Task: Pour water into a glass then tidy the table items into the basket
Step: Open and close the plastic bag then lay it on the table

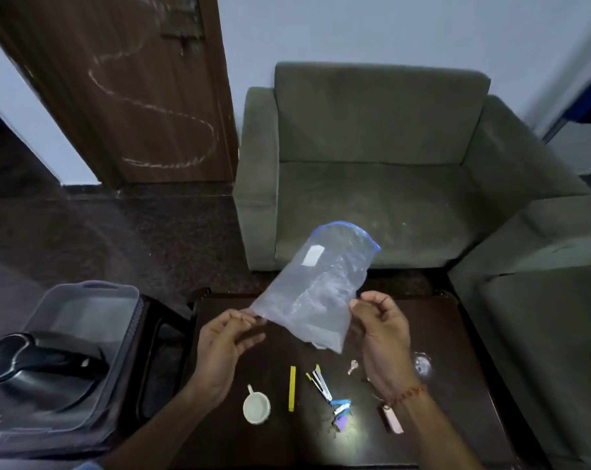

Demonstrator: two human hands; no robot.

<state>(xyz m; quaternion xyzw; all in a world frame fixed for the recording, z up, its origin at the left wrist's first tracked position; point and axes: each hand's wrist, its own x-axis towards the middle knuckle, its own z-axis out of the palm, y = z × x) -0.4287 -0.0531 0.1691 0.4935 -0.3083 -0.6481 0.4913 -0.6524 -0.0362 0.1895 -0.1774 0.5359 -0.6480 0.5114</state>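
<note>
- A clear plastic bag [316,286] with a blue zip edge is held up at the centre of the frame, above the dark table [456,368]; its blue edge points toward the upper right, and a white label shows on its upper left side
- The left hand [224,344] pinches the bag's lower left corner between thumb and fingertips; the other fingers are loosely curled
- The right hand [380,329] grips the bag's lower right edge, fingers curled round it; a beaded bracelet [407,394] sits on that wrist
- A translucent basket [84,310] stands at the lower left of the frame, beside the table; a black kettle [33,368] lies inside it
- On the table, in the lower centre: a small white cup [256,408], a yellow strip [292,388] just to its right, then a cluster of small metal and blue pieces [331,396], blurred
- A small key [352,366] lies near the right wrist; a pinkish flat object [393,419] lies below the bracelet; a glass [422,364] stands to the right of the right hand
- A green sofa [372,164] fills the upper right of the frame; a brown door [135,89] the upper left
</note>
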